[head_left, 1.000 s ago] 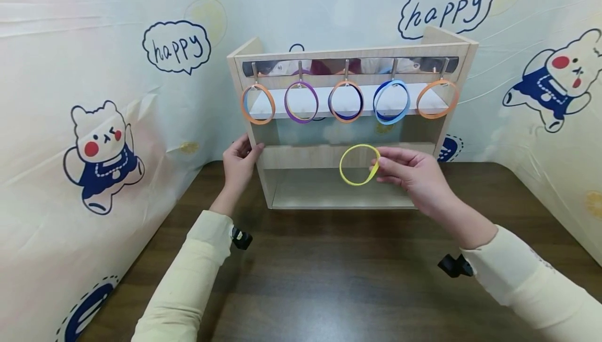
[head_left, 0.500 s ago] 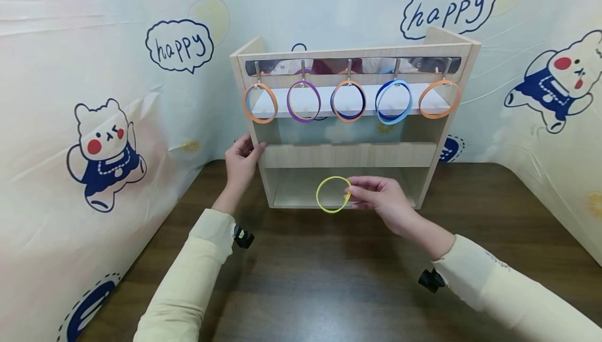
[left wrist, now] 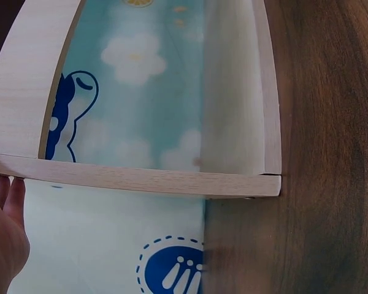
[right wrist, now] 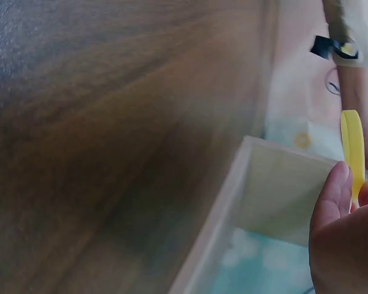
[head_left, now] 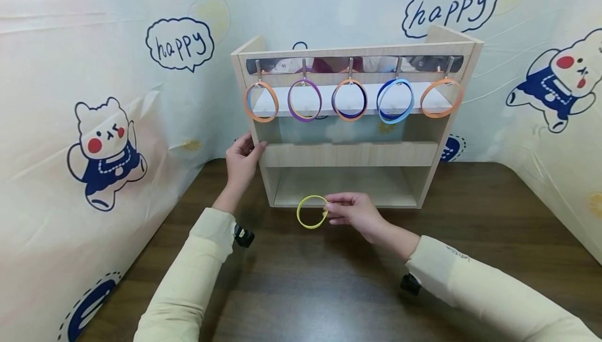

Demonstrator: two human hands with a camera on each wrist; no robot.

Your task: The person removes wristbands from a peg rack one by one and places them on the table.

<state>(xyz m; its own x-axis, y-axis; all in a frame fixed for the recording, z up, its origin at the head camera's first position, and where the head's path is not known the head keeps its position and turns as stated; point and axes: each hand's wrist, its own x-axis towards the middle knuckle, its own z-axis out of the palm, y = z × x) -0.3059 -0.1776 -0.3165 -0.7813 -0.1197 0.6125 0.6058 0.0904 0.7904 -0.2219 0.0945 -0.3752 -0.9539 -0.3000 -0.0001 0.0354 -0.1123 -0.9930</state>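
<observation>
My right hand pinches a yellow ring by its right edge, just above the dark table in front of the shelf's bottom opening. In the right wrist view the yellow ring shows edge-on between thumb and fingers. My left hand rests against the left side panel of the wooden shelf; its palm shows beside the panel in the left wrist view. Five hooks under the shelf's top rail carry rings: orange, purple, dark blue with orange, blue, orange.
Cartoon-printed sheets wall in the table on the left, back and right. The shelf stands at the table's far edge. Small black camera mounts sit at both wrists.
My right hand has carried the yellow ring down and to the left, from in front of the shelf's middle board to just above the table. The left hand stayed on the side panel.
</observation>
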